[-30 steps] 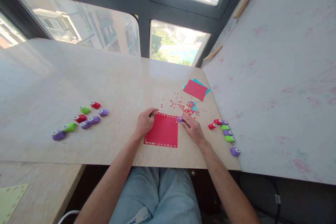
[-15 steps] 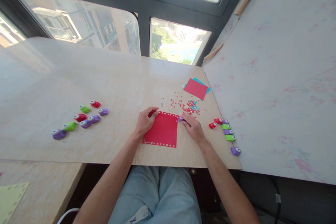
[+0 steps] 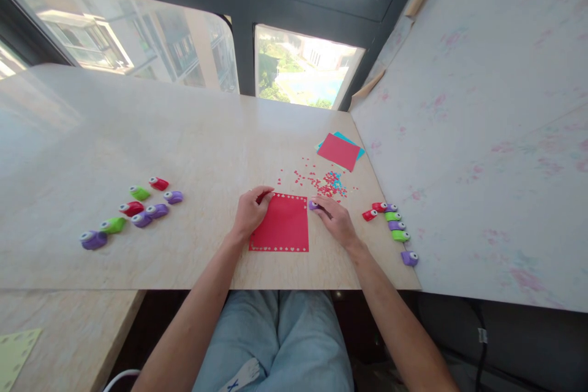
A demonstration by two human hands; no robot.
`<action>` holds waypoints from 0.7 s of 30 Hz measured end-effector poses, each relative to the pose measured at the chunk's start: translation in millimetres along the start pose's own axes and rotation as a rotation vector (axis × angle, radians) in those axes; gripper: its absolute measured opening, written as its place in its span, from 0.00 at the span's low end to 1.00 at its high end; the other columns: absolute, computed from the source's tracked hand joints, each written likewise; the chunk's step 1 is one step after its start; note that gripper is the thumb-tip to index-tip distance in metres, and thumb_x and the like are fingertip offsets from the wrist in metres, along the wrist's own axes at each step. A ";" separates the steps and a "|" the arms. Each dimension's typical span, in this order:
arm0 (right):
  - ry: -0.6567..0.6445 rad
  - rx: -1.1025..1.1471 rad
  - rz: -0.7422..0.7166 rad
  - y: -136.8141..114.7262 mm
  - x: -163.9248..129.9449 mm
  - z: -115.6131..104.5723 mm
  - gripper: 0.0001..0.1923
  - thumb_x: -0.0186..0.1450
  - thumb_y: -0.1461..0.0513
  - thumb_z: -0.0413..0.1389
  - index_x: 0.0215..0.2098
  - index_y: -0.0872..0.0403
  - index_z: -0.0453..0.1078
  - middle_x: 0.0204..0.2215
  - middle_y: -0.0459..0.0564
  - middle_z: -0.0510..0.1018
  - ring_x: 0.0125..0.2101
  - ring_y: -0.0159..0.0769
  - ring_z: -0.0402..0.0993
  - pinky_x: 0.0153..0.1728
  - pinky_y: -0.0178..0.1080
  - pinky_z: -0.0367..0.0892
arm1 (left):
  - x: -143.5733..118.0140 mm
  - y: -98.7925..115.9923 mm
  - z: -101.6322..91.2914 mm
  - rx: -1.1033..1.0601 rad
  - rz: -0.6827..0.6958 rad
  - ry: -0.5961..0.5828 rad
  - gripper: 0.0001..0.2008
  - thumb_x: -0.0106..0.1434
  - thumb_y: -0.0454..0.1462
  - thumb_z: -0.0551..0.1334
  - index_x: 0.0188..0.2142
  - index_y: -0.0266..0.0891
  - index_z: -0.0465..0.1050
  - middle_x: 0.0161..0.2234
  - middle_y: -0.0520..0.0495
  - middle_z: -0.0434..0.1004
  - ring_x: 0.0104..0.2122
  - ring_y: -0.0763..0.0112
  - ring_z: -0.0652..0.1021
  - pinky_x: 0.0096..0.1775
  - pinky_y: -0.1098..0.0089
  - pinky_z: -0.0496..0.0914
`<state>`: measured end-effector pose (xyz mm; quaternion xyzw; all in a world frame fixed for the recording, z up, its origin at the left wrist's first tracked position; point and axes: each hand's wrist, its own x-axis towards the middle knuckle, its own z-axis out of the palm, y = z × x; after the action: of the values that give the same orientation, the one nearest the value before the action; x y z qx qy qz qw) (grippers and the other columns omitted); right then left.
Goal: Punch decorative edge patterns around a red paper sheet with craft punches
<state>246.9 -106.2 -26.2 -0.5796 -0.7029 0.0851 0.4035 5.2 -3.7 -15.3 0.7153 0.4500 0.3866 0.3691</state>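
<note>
A square sheet of red paper [image 3: 282, 223] lies flat on the table, with small punched shapes along its top and bottom edges and near the upper right corner. My left hand [image 3: 252, 211] grips the sheet at its upper left corner, thumb and fingers closed on it. Just right of the sheet's upper right corner, my right hand [image 3: 334, 218] holds a small purple craft punch [image 3: 313, 205] between thumb and fingers. A narrow gap shows between punch and paper.
Red and blue paper cutouts [image 3: 333, 184] are scattered beyond the sheet, below a stack of coloured paper [image 3: 339, 152]. Several craft punches stand at left [image 3: 131, 209] and more at right [image 3: 396, 225] by the wall [image 3: 482, 135]. A punched yellow sheet [image 3: 16, 355] lies lower left.
My right hand has drawn the purple punch off the red sheet's right edge, where a punched mark now shows. My left hand stays on the sheet. The whole view has shifted slightly.
</note>
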 end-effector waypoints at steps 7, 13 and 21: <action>-0.011 0.000 0.046 -0.9 -0.2 -1.0 0.15 0.69 0.61 0.54 0.53 0.51 0.70 0.47 0.54 0.79 0.48 0.42 0.76 0.51 0.45 0.72 | -0.2 1.8 -0.6 -0.019 -0.007 -0.020 0.10 0.63 0.39 0.59 0.39 0.39 0.78 0.36 0.45 0.82 0.34 0.65 0.79 0.40 0.65 0.74; -0.015 -0.027 0.053 0.2 -0.2 0.1 0.15 0.69 0.61 0.54 0.53 0.50 0.70 0.47 0.54 0.79 0.49 0.43 0.76 0.52 0.46 0.71 | 0.2 2.4 -1.2 -0.042 -0.022 -0.017 0.10 0.63 0.39 0.59 0.39 0.39 0.78 0.35 0.45 0.82 0.34 0.65 0.79 0.39 0.65 0.74; -0.009 -0.017 0.035 0.4 0.6 0.3 0.15 0.68 0.61 0.54 0.53 0.50 0.69 0.47 0.54 0.79 0.49 0.43 0.76 0.52 0.46 0.71 | 0.6 2.8 -1.0 -0.043 -0.037 -0.016 0.11 0.63 0.40 0.59 0.39 0.39 0.79 0.35 0.45 0.82 0.34 0.65 0.79 0.39 0.65 0.74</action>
<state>247.0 -105.4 -26.3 -0.5948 -0.6951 0.0887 0.3938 5.5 -3.8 -12.2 0.7018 0.4517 0.3837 0.3951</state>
